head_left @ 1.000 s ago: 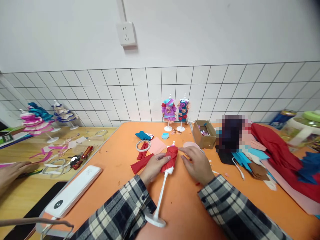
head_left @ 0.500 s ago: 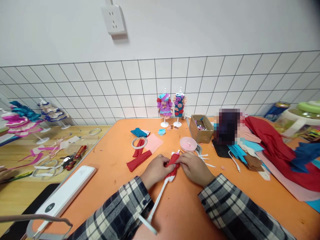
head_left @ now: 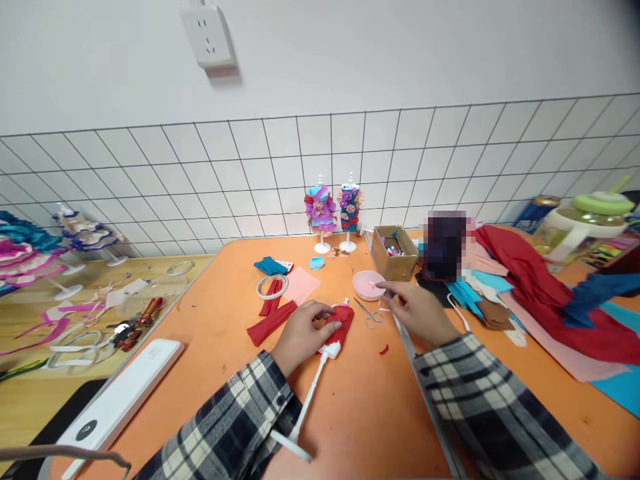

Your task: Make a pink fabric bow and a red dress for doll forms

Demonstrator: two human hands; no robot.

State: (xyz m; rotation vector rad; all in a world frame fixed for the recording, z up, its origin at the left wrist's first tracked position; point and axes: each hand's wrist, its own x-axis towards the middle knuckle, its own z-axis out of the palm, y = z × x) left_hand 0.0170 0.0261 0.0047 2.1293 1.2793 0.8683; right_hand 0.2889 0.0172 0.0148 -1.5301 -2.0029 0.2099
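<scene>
A small dress form (head_left: 328, 349) on a white rod and round base lies tilted on the orange table, red fabric (head_left: 344, 321) wrapped around its torso. My left hand (head_left: 306, 333) curls its thumb and fingers over the left side of this form. Out to the right, my right hand (head_left: 420, 312) has its index finger extended at the rim of a pink dish (head_left: 367, 295), the thumb lower and apart. Small bits lie in the dish. Between both hands are scissors (head_left: 371, 317) and a red scrap (head_left: 384, 349).
Two dressed forms (head_left: 321, 212) stand by the tiled wall, beside a cardboard box (head_left: 395, 260). Red strips (head_left: 270, 323) and a tape roll (head_left: 273, 287) lie left of my hands. Fabric pieces (head_left: 530, 280) heap at right. A white power bank (head_left: 125, 393) lies front left.
My right hand has left the red fabric and moved right and forward to the pink dish, uncovering the scissors. My left hand stays at the form. The view has shifted slightly right.
</scene>
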